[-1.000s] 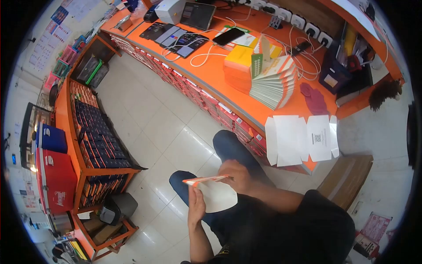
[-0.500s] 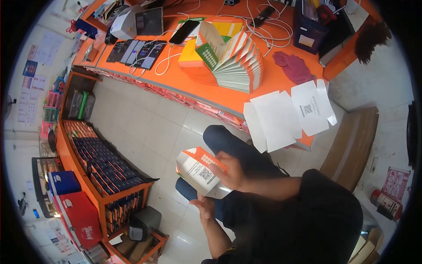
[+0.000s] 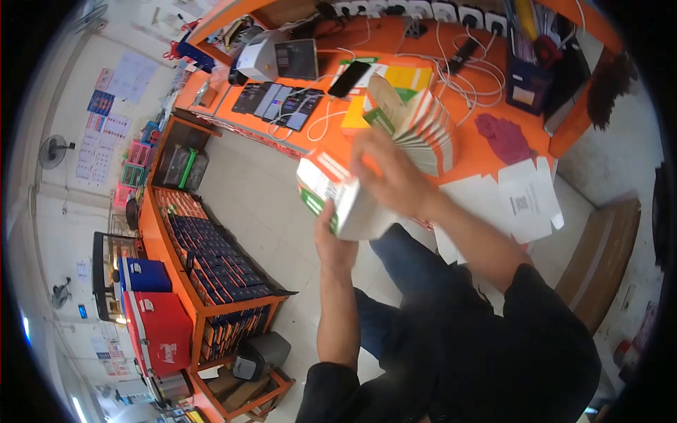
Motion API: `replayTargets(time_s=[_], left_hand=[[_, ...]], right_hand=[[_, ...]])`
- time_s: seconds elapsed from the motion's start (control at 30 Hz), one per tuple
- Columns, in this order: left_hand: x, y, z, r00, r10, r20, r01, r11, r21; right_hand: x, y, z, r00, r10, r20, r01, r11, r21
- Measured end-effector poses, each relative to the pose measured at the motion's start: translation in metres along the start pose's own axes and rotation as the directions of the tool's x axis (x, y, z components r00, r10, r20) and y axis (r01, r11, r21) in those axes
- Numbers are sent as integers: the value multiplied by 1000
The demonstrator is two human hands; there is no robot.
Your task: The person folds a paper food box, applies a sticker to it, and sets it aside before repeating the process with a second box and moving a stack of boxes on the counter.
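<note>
My left hand (image 3: 334, 238) is closed around a small white, orange and green carton (image 3: 349, 211), raised in front of the table. The thumb lies on its printed face and the palm is under its lower end. My right hand (image 3: 396, 173), slightly blurred, is just above the carton's right side. Its fingers are bent and apart, and orange shows between them. Behind it, a fanned stack of flat cartons (image 3: 430, 137) stands on the orange table (image 3: 328, 146). An unfolded white carton blank (image 3: 525, 201) lies at the table's right end.
Several phones (image 3: 278, 106) with cables lie on the table, and a black phone (image 3: 349, 79) rests nearer the stack. A pink cloth (image 3: 502, 137) is beside a dark bin (image 3: 529, 84). At left stands a rack of dark boxes (image 3: 211, 247); a brown carton (image 3: 599, 261) leans at right.
The carton has risen towards the table and turned. My left hand has gone from open beneath it to gripping it; my right hand has moved up and let go. The view has shifted left.
</note>
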State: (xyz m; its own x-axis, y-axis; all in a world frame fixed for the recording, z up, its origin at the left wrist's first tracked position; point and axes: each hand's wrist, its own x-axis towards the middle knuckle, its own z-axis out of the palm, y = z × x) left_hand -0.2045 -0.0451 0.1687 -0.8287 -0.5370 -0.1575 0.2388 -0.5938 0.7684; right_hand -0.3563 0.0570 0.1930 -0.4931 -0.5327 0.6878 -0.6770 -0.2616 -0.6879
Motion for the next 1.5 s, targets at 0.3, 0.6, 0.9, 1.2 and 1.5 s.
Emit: replayTargets(time_s=[0.3, 0.6, 0.9, 1.2, 1.5], left_hand=[[124, 26, 46, 661, 715, 228, -674, 430, 601], [148, -45, 50, 587, 279, 760, -577, -514, 634], [138, -31, 66, 673, -52, 737, -561, -686, 463], [129, -48, 107, 867, -247, 433, -413, -843, 346], [128, -79, 82, 862, -64, 502, -280, -887, 367]], right_hand=[[68, 78, -107, 778, 265, 569, 104, 840, -533], [10, 50, -127, 766, 456, 453, 14, 693, -720], [-59, 108, -124, 870, 301, 390, -65, 854, -516], [-75, 88, -125, 882, 378, 281, -187, 828, -528], [-150, 17, -208, 875, 436, -210, -417, 457, -785]])
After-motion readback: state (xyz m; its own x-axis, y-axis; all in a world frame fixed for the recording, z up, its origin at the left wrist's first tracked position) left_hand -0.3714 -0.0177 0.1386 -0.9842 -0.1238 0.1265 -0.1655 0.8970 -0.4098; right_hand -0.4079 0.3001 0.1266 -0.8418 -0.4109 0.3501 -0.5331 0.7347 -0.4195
